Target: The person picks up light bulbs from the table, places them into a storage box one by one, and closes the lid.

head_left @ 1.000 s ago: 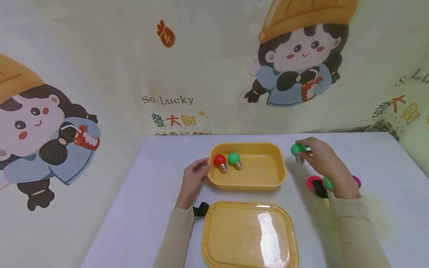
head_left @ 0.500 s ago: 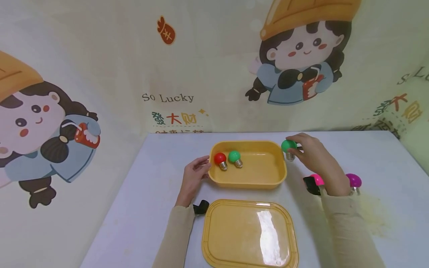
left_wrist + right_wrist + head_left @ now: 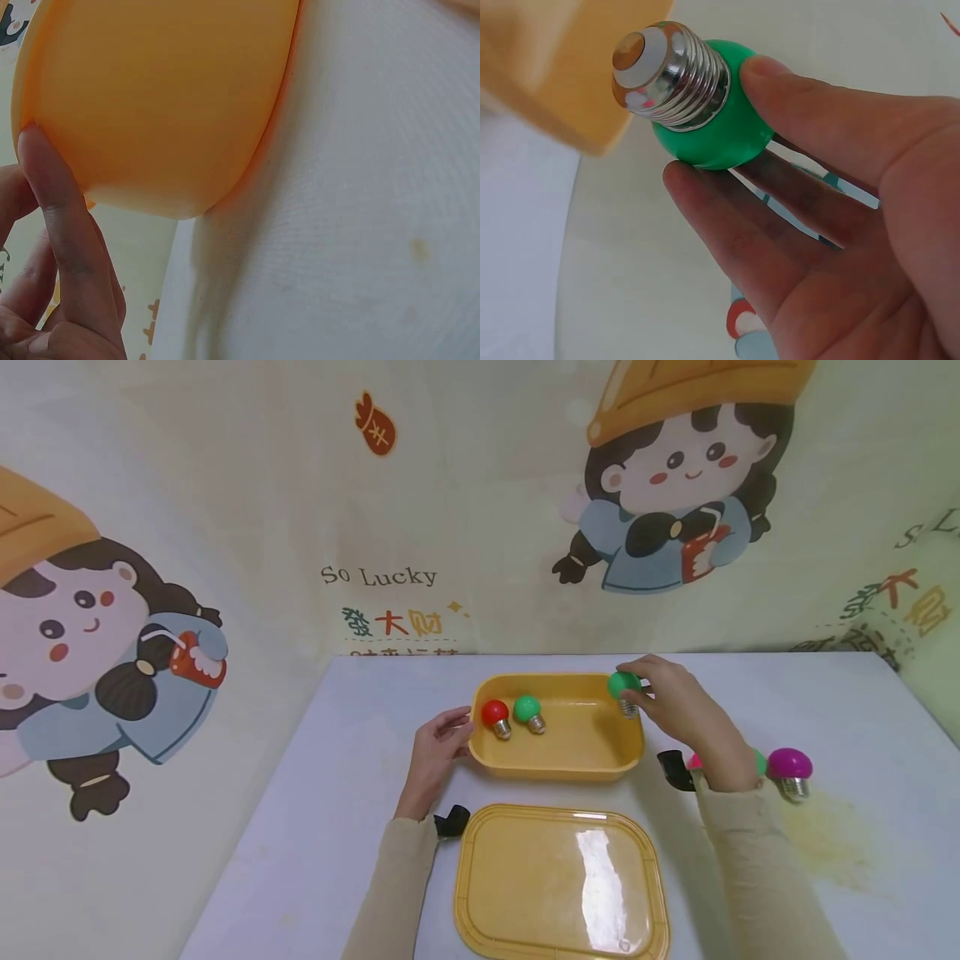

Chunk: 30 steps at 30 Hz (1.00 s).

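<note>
My right hand [image 3: 684,710] pinches a green light bulb [image 3: 622,683] by its globe, over the right end of a yellow plastic box [image 3: 573,745]. In the right wrist view its silver screw base [image 3: 690,79] points toward the box wall, with thumb and fingertips on the green globe. A red bulb [image 3: 495,713] and another green bulb [image 3: 527,708] lie at the left inside the box. At the box's left end my left hand [image 3: 435,752] touches the outer wall; the left wrist view has the thumb [image 3: 64,202] straight against it near the rim.
A yellow lid [image 3: 540,885] lies flat in front of the box. Right of it are a purple bulb [image 3: 791,766], a green bulb [image 3: 761,763] and a pink one [image 3: 695,762], the latter two partly hidden by my right wrist. A printed cloth backdrop [image 3: 495,527] rises behind the table.
My right hand has carried the green bulb leftward, from beside the box to over its right end. The purple bulb has come into fuller view. My left hand stays at the box.
</note>
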Available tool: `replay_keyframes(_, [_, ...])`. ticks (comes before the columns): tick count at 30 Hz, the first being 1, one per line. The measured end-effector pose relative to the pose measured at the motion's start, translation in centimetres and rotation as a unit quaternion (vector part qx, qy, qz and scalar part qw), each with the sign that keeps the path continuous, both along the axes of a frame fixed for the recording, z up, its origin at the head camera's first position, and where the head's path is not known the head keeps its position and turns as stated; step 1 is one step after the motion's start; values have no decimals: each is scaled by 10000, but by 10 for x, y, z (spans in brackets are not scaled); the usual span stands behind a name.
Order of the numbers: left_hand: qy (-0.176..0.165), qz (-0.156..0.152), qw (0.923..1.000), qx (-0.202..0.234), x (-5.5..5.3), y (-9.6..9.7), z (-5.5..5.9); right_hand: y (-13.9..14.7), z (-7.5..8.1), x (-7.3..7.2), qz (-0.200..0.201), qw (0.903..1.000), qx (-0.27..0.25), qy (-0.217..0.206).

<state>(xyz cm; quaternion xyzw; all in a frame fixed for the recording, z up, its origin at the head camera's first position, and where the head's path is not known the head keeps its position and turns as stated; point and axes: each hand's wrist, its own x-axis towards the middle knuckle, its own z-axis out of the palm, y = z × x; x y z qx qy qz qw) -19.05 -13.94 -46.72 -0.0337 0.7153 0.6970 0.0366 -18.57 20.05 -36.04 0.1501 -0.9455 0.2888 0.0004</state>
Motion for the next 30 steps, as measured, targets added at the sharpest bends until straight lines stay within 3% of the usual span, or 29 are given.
replay_keyframes(14, [7,19,10000,-37,0,0,-2,-21,-5,-12,322,9994,70,80])
replay_keyframes(30, [-38,9,10000,-79,2,0,2,-44,-13,-28,534,9979,134,-340])
